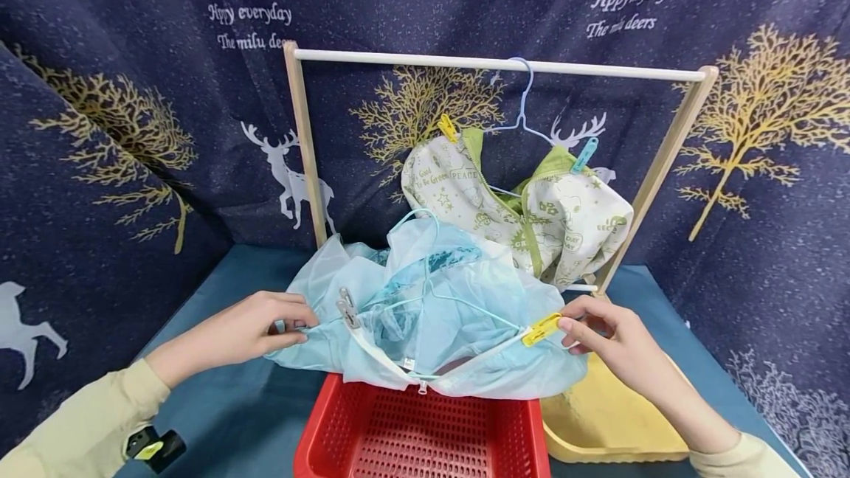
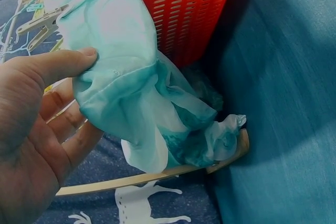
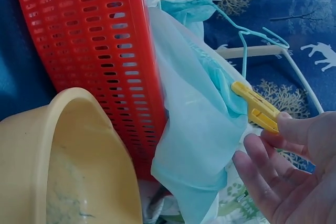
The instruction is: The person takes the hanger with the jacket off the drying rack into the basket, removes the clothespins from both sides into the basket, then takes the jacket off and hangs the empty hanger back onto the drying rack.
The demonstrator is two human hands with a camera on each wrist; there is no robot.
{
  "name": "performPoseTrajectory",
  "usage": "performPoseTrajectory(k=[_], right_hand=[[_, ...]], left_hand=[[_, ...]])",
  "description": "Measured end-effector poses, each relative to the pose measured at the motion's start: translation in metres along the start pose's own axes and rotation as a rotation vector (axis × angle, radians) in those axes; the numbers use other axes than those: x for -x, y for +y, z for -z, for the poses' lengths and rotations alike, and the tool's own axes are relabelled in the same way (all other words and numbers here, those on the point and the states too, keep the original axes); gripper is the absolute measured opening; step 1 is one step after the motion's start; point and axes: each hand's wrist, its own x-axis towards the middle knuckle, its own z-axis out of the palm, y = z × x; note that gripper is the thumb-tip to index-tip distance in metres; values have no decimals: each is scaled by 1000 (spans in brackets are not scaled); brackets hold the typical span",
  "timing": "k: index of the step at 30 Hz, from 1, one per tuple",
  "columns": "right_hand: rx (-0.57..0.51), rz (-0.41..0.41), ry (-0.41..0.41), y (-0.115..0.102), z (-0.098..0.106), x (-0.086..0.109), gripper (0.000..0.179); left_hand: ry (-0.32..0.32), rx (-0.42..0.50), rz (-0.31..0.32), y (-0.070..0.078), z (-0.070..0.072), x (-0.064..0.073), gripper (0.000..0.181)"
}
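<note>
Forearms in cream sleeves (image 1: 86,426) reach in from the head view's lower left and lower right corners. My left hand (image 1: 265,324), left of centre, pinches the pale blue garment (image 1: 458,334) between thumb and fingers; my right hand (image 1: 607,334), right of centre, grips a yellow clothespin (image 1: 542,329) by its end between thumb and forefinger, its nose on the cloth's edge. The garment spreads across the middle of the frame, thin, semi-sheer and crumpled, its pale neckline band curving down to a small zip pull (image 1: 423,388). A slim light-blue hanger (image 1: 426,271) lies at its centre, and a grey clip (image 1: 347,312) bites the band's left side. At bottom centre, the red plastic basket (image 1: 425,434) shows slotted walls and a perforated floor, its far end hidden by cloth. Lower right, a smooth yellow basin (image 1: 617,419) has blotchy marks inside. Upper right, a white-and-green printed garment (image 1: 564,220) hangs from the rack's white rod (image 1: 412,59).
</note>
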Motion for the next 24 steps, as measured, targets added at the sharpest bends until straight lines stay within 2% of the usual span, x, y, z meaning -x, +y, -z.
performPoseTrajectory(k=[11,24], right_hand=[[-28,11,-1,3,3,0,8],[-6,-61,51,7,21,5,11]], left_hand=[[-7,-7,11,2,0,0,17],[-2,-28,9,1,0,-1,18]])
